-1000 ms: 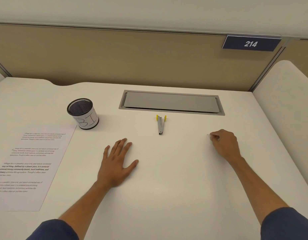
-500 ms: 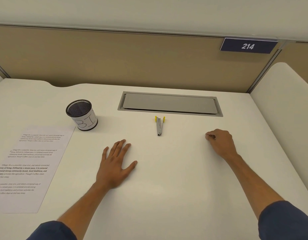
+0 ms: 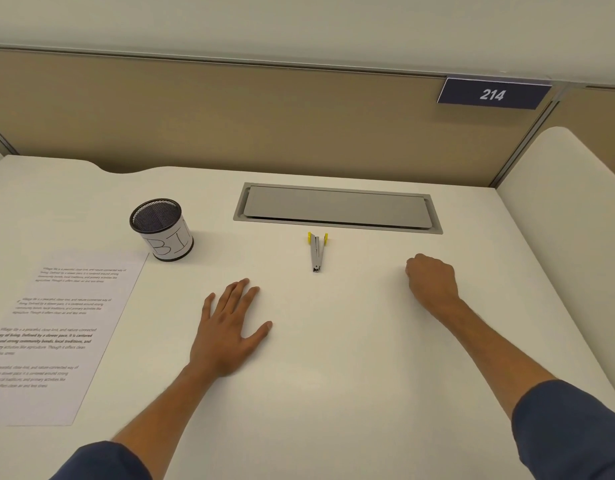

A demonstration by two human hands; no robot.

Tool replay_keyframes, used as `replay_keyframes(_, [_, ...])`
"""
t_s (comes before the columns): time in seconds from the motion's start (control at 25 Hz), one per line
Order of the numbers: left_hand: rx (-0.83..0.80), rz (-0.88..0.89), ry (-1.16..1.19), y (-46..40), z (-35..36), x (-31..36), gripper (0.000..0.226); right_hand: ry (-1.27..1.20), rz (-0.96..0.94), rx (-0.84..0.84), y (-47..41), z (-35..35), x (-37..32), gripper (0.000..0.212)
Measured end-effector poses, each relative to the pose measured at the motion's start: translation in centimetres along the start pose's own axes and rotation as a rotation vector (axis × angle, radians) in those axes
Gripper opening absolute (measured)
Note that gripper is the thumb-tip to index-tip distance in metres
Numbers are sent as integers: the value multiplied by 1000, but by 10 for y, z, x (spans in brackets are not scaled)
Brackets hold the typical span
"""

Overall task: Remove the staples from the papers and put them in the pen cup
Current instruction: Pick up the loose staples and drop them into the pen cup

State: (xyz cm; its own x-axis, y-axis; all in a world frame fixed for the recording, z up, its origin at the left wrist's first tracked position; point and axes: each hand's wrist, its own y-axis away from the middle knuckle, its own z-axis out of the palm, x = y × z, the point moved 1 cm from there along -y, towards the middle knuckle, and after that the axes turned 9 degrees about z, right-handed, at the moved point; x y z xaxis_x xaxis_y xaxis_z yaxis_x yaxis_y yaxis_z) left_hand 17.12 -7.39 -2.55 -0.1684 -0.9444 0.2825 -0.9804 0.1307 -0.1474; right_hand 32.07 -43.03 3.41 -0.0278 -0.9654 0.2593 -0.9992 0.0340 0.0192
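A white laminate worktop fills the view, backed by a tan partition panel that carries a dark blue sign reading 214. The left hand lies flat, palm down, on the worktop with its fingers straight and slightly spread; its grip is apart and holds nothing. The right hand rests on the worktop to the right with its fingers curled in toward the thumb; whether this grip pinches a staple cannot be told, since the fingertips hide anything that small. Between the two hands and farther back lies a grey metal staple remover with yellow tips, touched by neither hand, just in front of a grey rectangular cable hatch set into the worktop. A black mesh pen cup wrapped in a white paper label with handwritten letters stands upright at the left, well apart from the right hand. Just in front of the cup, along the left edge, lies a white printed sheet of paper with several blocks of text, flat on the worktop. Dark blue sleeves cover both upper forearms.
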Motion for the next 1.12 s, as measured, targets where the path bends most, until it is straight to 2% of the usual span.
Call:
replay_keyframes(0.16, [9, 2, 6, 0, 1, 0, 72, 227, -106, -59, 3, -11, -11, 17])
replay_keyframes(0.24, [8, 2, 2, 1, 1, 1, 72, 231, -58, -88, -1, -11, -18, 32])
replay_keyframes(0.28, [5, 0, -2, 1, 1, 1, 73, 240, -110, -41, -5, 0, -20, 34])
replay_keyframes(0.4, [-1, -6, -2, 0, 0, 1, 73, 341, -48, -172, 1, 7, -35, 22])
replay_keyframes(0.52, [1, -3, 3, 0, -1, 1, 74, 362, -2, -104, 0, 12, -41, 17])
replay_keyframes(0.64, [6, 1, 9, 1, -1, 1, 73, 248, 34, -121, 10, -13, -30, 18])
replay_keyframes(0.68, [9, 0, 11, 1, -1, 1, 73, 136, 21, -109, 4, -13, -29, 16])
replay_keyframes(0.72, [8, -2, 12, 0, -1, 1, 73, -92, 54, -139, -1, -13, -26, 17])
replay_keyframes(0.84, [-3, -4, -1, 0, -1, 2, 74, -918, 201, -357, -6, -22, -32, 22])
replay_keyframes(0.92, [-3, -6, 0, 0, -1, 1, 74, -1366, 233, -490, -1, -39, -52, 14])
replay_keyframes(1.0, [2, -5, 10, 0, -1, 1, 74, -1605, 198, -627, 2, -54, -78, 11])
replay_keyframes(1.12, [-14, -12, 10, 0, -2, 1, 74, -1715, 76, -729, 3, -82, -123, 11])
